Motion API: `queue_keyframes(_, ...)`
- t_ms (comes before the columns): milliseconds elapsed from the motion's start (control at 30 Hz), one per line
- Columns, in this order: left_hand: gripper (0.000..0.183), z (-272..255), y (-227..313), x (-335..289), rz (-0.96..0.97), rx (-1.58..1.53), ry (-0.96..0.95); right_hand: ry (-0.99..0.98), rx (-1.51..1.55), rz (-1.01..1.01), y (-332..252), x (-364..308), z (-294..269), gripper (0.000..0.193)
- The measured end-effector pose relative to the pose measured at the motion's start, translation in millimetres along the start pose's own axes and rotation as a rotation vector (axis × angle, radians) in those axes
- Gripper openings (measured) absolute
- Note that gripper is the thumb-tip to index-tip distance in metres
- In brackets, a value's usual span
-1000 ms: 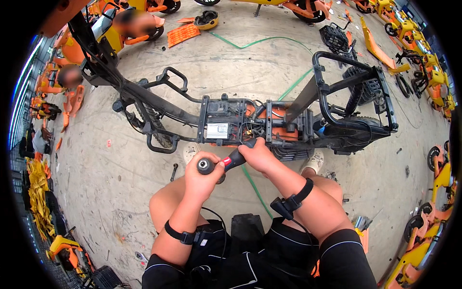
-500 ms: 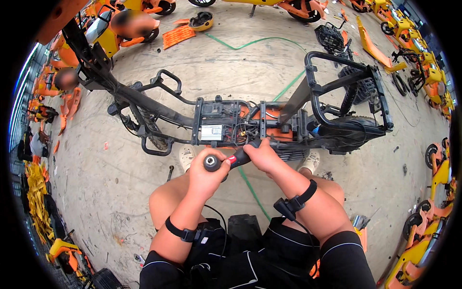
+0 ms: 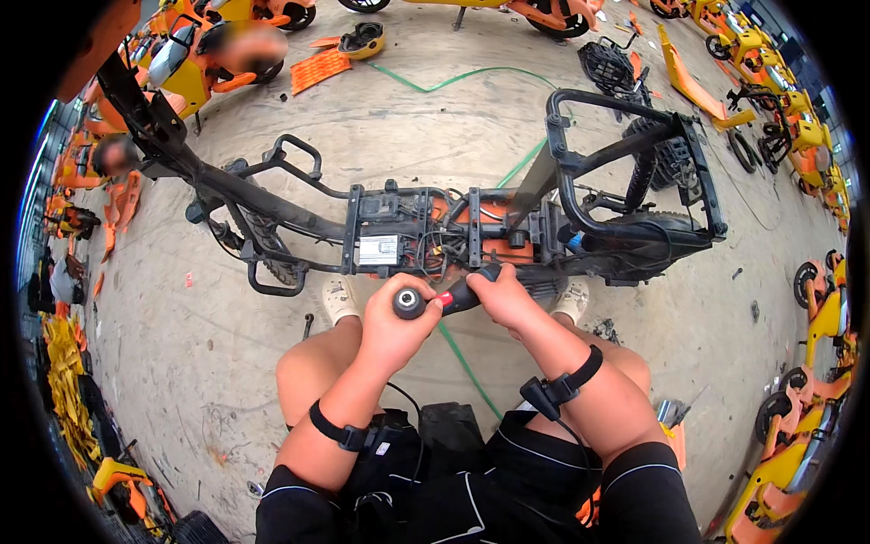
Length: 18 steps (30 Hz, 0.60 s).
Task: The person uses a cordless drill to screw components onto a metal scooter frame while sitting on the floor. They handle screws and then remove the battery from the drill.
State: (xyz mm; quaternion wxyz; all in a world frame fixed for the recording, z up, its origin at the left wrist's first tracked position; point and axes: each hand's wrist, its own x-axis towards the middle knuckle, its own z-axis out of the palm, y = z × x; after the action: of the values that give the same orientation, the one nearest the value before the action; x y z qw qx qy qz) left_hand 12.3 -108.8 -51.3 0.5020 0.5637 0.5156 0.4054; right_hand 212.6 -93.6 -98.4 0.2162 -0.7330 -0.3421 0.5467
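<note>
My left hand [image 3: 388,328] is wrapped round the head of a black power driver [image 3: 409,303], whose round nose with a metal socket faces up. A red part shows beside my left thumb. My right hand [image 3: 507,301] grips the dark handle end, its fingers partly hidden. The tool lies crosswise in front of a stripped scooter frame [image 3: 308,218]; whether it touches the frame's near edge I cannot tell. In the frame's open middle sit a silver box [image 3: 379,250], tangled wires and orange panels.
My shoes stand close to the frame's near side. A green hose [image 3: 468,367] runs across the floor beneath it. A bolt-like part [image 3: 309,324] lies left of my knee. Yellow and orange scooters [image 3: 797,426] line both sides, with a yellow helmet [image 3: 362,41] and orange panels farther off.
The whole view has shifted slightly, so the frame appears farther left and a little higher. Both hands keep their hold on the driver, which has shifted slightly right relative to the frame.
</note>
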Motion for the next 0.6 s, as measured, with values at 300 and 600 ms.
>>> queue_keyframes(300,0.016,18,-3,4,0.028,-0.013,-0.034,0.044,-0.009,0.006,9,-2,-17,0.085)
queue_keyframes(600,0.017,6,4,1,0.044,0.028,-0.027,0.02,-0.008,-0.001,1,-2,-8,0.087)
